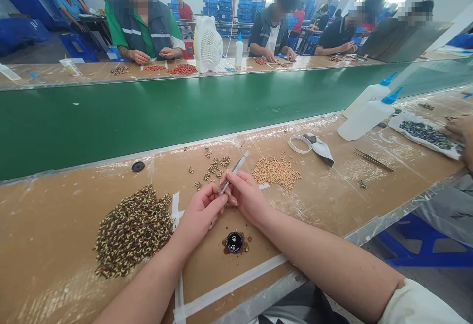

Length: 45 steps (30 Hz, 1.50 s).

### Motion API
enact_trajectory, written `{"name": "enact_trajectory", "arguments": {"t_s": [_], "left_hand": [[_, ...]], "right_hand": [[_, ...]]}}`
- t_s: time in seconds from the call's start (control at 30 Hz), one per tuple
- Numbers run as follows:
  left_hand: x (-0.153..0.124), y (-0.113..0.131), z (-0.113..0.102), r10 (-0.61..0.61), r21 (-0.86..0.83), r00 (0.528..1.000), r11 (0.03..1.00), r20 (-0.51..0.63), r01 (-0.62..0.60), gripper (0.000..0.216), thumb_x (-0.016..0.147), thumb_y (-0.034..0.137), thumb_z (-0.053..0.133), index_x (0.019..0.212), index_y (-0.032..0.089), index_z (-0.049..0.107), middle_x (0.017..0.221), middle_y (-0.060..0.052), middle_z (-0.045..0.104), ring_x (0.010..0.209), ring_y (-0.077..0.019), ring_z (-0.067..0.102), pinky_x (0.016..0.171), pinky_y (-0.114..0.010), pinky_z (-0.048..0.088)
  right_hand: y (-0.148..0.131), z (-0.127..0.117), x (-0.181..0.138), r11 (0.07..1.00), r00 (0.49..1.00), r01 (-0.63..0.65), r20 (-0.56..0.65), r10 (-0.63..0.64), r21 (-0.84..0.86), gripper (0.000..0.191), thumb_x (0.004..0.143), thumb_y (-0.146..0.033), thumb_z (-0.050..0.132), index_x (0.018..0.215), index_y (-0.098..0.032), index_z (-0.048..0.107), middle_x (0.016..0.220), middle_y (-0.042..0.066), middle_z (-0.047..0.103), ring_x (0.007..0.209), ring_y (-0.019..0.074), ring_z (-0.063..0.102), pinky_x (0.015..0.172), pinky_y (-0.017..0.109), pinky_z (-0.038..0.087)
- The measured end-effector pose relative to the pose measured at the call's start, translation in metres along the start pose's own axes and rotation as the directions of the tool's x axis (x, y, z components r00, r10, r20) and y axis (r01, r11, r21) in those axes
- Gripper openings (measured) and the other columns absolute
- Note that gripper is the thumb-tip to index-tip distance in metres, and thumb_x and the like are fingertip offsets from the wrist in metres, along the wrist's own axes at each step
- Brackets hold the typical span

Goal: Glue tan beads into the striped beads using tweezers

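Note:
My right hand (249, 198) is closed around a pair of metal tweezers (241, 161), which slant up and away between its fingers. Just beside it, my left hand (203, 210) is pinched, fingertips meeting near the tweezers' lower end; whatever it grips is too small to make out. Below both hands sits a small round black dish (234, 242) of dark liquid, with drips around it. A big heap of small dark and cream pieces (135, 230) lies to the left. Beyond my hands are scattered small metallic pieces (214, 167) and a pile of tan beads (277, 172).
A white tape roll (300, 144), another pair of tweezers (374, 160) and two squeeze bottles (365, 117) lie to the right. A person's hand (461, 129) is by a tray of blue pieces (424, 134). Across the green conveyor (166, 112), several people work near a fan (209, 43).

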<state>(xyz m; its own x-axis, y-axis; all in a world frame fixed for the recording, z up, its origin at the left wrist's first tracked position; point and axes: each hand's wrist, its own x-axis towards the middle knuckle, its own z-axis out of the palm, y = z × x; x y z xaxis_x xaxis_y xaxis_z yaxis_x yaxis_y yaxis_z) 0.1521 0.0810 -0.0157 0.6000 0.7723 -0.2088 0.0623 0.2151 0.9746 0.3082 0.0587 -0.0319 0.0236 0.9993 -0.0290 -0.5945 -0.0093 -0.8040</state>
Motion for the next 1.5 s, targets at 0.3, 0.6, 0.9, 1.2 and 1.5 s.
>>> {"name": "enact_trajectory", "arguments": {"t_s": [0.3,0.6,0.9,1.2,1.5], "left_hand": [[0.0,0.003,0.002,0.002,0.006,1.0,1.0,0.003,-0.002,0.038,0.093,0.055,0.074,0.09,0.018,0.064,0.063,0.007,0.049,0.048,-0.007,0.037,0.046,-0.02,0.027],[0.001,0.002,0.002,0.017,0.001,1.0,1.0,0.002,-0.017,0.039,0.092,0.054,0.075,0.086,0.019,0.06,0.063,0.006,0.053,0.048,-0.0068,0.038,0.047,-0.02,0.029],[0.001,0.002,0.003,-0.003,-0.047,1.0,0.999,-0.01,0.003,0.04,0.09,0.055,0.079,0.085,0.019,0.061,0.061,0.007,0.049,0.048,-0.0067,0.034,0.046,-0.019,0.026],[-0.011,0.006,-0.006,0.155,-0.566,0.988,0.812,-0.031,-0.144,0.038,0.091,0.035,0.073,0.066,0.019,0.05,0.06,0.005,0.035,0.049,-0.0087,0.029,0.043,-0.019,0.025],[-0.012,0.015,-0.009,0.206,-0.737,0.973,0.64,-0.107,-0.216,0.047,0.085,0.048,0.072,0.117,0.016,0.081,0.116,-0.015,0.078,0.106,-0.027,0.072,0.085,-0.034,0.062]], "right_hand": [[0.0,-0.001,0.001,1.0,1.0,-0.023,-0.005,0.023,0.005,0.044,0.087,-0.059,0.084,0.087,-0.018,0.069,0.061,-0.006,0.055,0.044,0.005,0.039,0.043,0.02,0.024],[0.001,-0.001,0.002,0.999,0.999,-0.037,-0.022,0.038,0.022,0.043,0.085,-0.058,0.086,0.086,-0.017,0.071,0.058,-0.006,0.054,0.044,0.0054,0.039,0.043,0.019,0.024],[0.0,0.002,-0.001,1.0,1.0,-0.015,-0.02,0.015,0.019,0.043,0.086,-0.057,0.086,0.084,-0.017,0.068,0.06,-0.006,0.053,0.043,0.0051,0.04,0.043,0.02,0.023],[0.0,0.001,-0.005,0.986,0.998,0.068,0.03,-0.064,-0.15,0.046,0.092,-0.062,0.08,0.083,-0.019,0.068,0.056,-0.006,0.055,0.041,0.0062,0.041,0.045,0.023,0.022],[-0.009,-0.004,-0.006,0.943,0.951,0.263,-0.109,-0.289,-0.203,0.041,0.093,-0.06,0.08,0.086,-0.02,0.074,0.061,-0.004,0.052,0.049,0.0083,0.04,0.05,0.026,0.024]]}}
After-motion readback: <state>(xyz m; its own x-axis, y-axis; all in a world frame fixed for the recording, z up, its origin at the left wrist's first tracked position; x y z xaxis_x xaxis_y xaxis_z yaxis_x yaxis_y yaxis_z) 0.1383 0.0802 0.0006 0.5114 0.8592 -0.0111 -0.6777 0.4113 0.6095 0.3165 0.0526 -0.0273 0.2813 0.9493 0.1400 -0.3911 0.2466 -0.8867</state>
